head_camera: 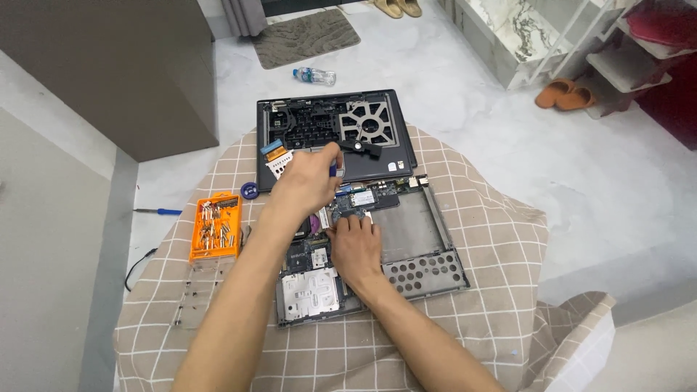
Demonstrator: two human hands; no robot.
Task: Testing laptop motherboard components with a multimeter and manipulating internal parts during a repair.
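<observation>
A: Checked beige cloth [479, 239] lies under both hands and carries everything the person works on. What sits on it?

B: The biggest thing is the opened laptop base [417, 232], directly beneath the hands, its board bare on the near-left side and a perforated metal plate to the right of the right wrist. Beyond the hands lies the removed dark cover [327, 123], with a round fan grille in it.

A: And the hands?

B: The left hand [308, 178] is closed around a screwdriver [333, 169]; only a bit of blue handle shows past the fingers, and its tip is hidden. The hand hovers above the far edge of the board. The right hand [354, 243] rests flat on the board, fingers narrow and together, pressing near a small card; whether it grips anything cannot be told.

A: Smaller items?

B: Left of the left forearm stands an orange bit case [215, 226], open, with metal bits. Just beyond it is a small blue round cap [249, 191]. Farther left, off the cloth, a second blue-handled screwdriver [160, 211] lies on the floor. Well beyond the cover, a plastic bottle [314, 75] lies on its side.
</observation>
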